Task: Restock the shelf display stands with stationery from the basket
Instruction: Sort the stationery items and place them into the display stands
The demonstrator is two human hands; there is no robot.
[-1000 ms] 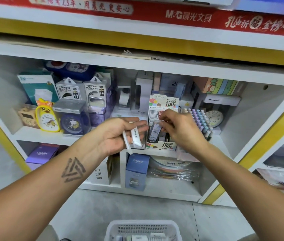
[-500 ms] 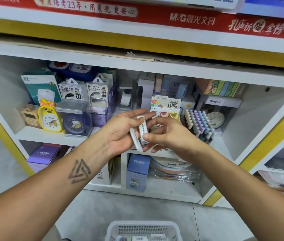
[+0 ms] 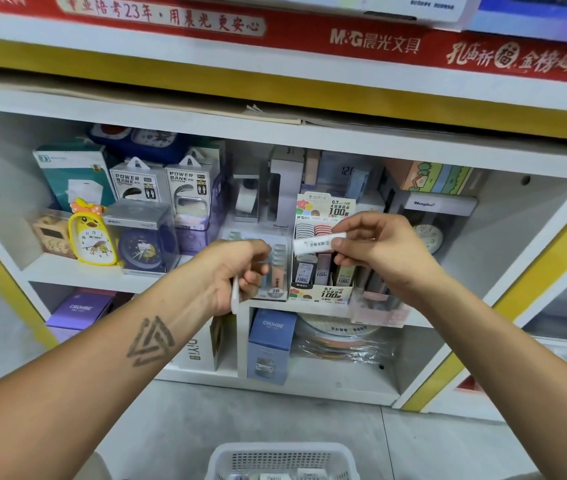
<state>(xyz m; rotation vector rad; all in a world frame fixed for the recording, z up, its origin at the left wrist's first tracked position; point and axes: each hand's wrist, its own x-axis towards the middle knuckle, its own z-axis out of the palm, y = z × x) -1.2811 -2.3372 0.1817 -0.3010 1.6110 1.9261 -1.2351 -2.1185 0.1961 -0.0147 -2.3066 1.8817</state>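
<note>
**Two hands, one white tube each, before the lead display stand**

Head view: the right hand (image 3: 384, 252) pinched a white labelled tube (image 3: 318, 243) by its right end, thumb below and fingertips above; the tube lay nearly level and stuck out leftward from the fingers, in front of the upper card of the 0.7 HB lead display stand (image 3: 323, 251). The left hand (image 3: 237, 271) was curled round a second white tube (image 3: 235, 299), whose lower end poked out beneath the palm; the rest was hidden inside the fist. That hand hung in front of a clear 2B refill stand (image 3: 275, 265), just left of the lead stand. Both stands sat on the white shelf (image 3: 77, 271), beside a yellow duck clock (image 3: 93, 237). Low in the view, the white basket (image 3: 282, 459) held more labelled tubes.
</note>
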